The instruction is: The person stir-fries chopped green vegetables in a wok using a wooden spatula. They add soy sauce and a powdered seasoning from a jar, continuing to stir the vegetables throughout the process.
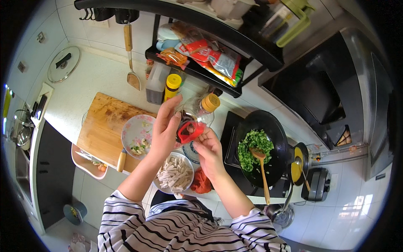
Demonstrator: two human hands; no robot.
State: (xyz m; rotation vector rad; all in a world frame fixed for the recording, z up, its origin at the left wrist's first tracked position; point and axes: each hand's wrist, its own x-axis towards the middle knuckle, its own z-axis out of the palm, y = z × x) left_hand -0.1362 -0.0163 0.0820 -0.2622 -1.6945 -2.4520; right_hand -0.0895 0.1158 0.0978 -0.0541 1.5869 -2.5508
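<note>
A clear jar (185, 118) with dark contents and a red rim or lid (191, 133) is between my hands. My left hand (167, 127) grips the jar's side, while the fingers of my right hand (206, 145) hold the red part. Just behind stands a clear bottle with an orange cap (211, 102). Below my hands are a bowl of pale cut strips (175, 173) and a red cloth (201, 181). Left of them, a floral plate (129, 130) bears chopped garlic and green bits. At the right, a black wok (278, 138) holds chopped greens (252, 148) and a wooden-handled spatula (262, 167).
A wooden cutting board (100, 123) lies left, with a knife handle (121, 161) near its edge. A yellow-capped bottle (172, 86) and a plastic jug (156, 83) stand behind. A black shelf (195, 74) overhangs the counter. A small pan (297, 163) with yellow liquid is right of the wok.
</note>
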